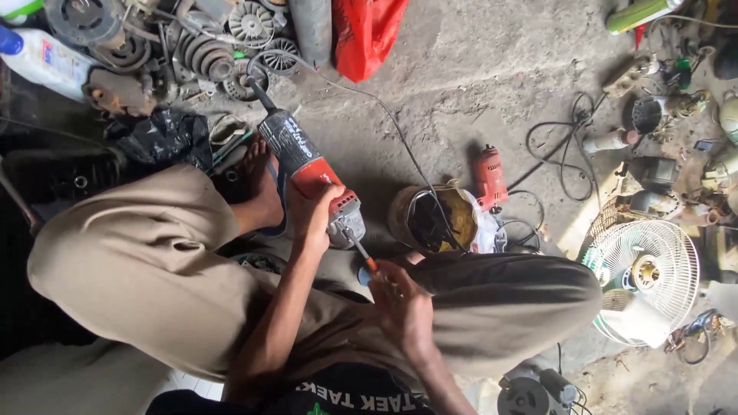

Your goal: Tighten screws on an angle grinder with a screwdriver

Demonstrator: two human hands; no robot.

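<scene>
The left hand [317, 211] is clamping the red-and-black angle grinder [311, 173] near its grey metal head, while the right hand [400, 303] is gripping an orange-handled screwdriver [361, 252] pressed against that head. The grinder looks heavy and rigid, its ribbed plastic body offering the surest hold.

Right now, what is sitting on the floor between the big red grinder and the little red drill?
In the head view, a round bucket full of dark wires sits between the grinder and the drill.
</scene>
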